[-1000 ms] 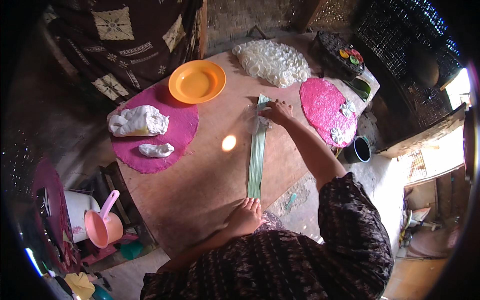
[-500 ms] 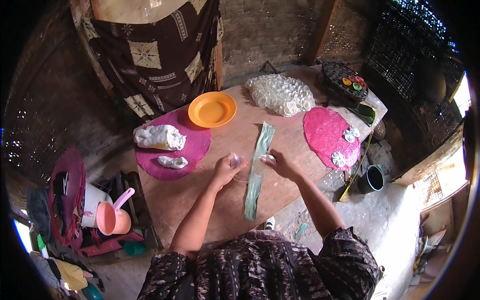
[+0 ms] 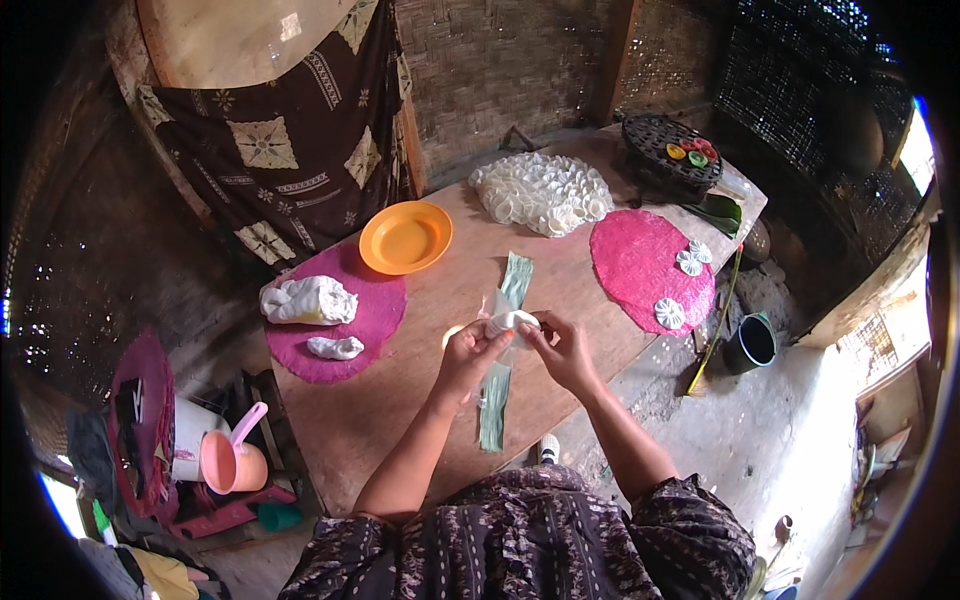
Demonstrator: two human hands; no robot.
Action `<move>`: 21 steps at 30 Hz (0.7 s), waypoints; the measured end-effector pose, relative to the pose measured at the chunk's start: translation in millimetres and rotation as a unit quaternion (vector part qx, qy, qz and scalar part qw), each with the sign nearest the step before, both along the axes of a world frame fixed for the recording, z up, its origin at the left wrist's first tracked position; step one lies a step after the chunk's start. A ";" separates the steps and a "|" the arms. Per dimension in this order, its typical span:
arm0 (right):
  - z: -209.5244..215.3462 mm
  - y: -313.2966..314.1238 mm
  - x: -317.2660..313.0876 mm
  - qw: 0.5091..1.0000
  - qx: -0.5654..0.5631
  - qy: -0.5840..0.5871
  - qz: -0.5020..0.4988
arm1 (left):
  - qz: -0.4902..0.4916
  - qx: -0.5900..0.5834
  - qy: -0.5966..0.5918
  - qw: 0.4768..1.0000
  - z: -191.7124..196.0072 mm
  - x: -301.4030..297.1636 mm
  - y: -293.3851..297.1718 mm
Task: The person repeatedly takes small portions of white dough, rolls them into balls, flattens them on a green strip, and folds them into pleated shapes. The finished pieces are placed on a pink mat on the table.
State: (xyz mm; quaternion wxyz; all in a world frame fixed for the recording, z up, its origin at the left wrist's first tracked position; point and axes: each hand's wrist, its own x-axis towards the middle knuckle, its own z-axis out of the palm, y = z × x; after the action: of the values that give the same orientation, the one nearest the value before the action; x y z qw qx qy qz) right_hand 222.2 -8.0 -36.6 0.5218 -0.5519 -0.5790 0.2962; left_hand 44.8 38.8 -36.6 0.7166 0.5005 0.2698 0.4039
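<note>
My left hand [image 3: 474,354] and my right hand [image 3: 563,352] are close together over the middle of the table. A small piece of white dough [image 3: 512,320] is pinched between them, with clear plastic film around it on the left hand's side. Under my hands lies a long pale-green leaf strip [image 3: 492,415]. To the left, a purple round mat [image 3: 378,330] bears a large lump of white dough [image 3: 308,300] and a smaller lump [image 3: 335,348]. On the right, a pink round mat [image 3: 635,265] carries several flower-shaped white pieces [image 3: 669,313].
An orange plate [image 3: 406,238] sits at the table's far left, beside a heap of white curled pieces [image 3: 540,195]. A dark lattice-topped stand [image 3: 668,150] holds small coloured pieces. Below left stands a pink dipper [image 3: 232,460]; a black bucket [image 3: 751,343] is on the floor at right.
My hands have come together, and both now touch the white dough, which was at the right fingertips before. The whole view has shifted slightly.
</note>
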 end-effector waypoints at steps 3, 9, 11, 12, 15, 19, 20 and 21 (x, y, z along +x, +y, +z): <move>-7.1 2.1 -1.8 1.000 -0.006 0.002 -0.017 | 0.082 0.064 0.080 0.991 -6.7 4.5 0.6; -48.2 23.5 4.3 0.990 -0.103 0.060 -0.081 | 0.145 0.109 0.056 0.982 -23.1 11.6 1.5; -58.6 30.9 19.8 0.961 -0.189 -0.133 -0.154 | 0.147 0.056 0.026 0.987 -26.7 11.0 1.8; -63.6 24.4 19.9 0.916 -0.174 -0.313 -0.178 | 0.146 0.019 -0.010 0.989 -27.0 9.6 4.2; -64.2 21.5 4.7 0.964 -0.093 -0.179 -0.175 | 0.150 -0.035 -0.086 0.984 -28.9 7.7 10.6; -55.6 11.2 -3.3 0.677 -0.281 0.650 0.199 | 0.177 -0.032 -0.059 0.982 -30.6 16.4 6.2; -56.2 12.0 -7.2 0.671 -0.235 0.686 0.157 | 0.174 -0.019 0.000 0.985 -27.6 16.6 3.4; -57.0 13.7 -7.8 0.730 -0.211 0.637 0.129 | 0.169 -0.020 0.065 0.983 -23.6 17.3 -0.1</move>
State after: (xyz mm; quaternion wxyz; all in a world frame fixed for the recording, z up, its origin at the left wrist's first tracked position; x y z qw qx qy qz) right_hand 214.4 5.7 -93.6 0.5949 -0.2494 -0.0989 0.7577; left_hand 62.1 38.7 -60.2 0.6289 0.4585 0.4044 0.4803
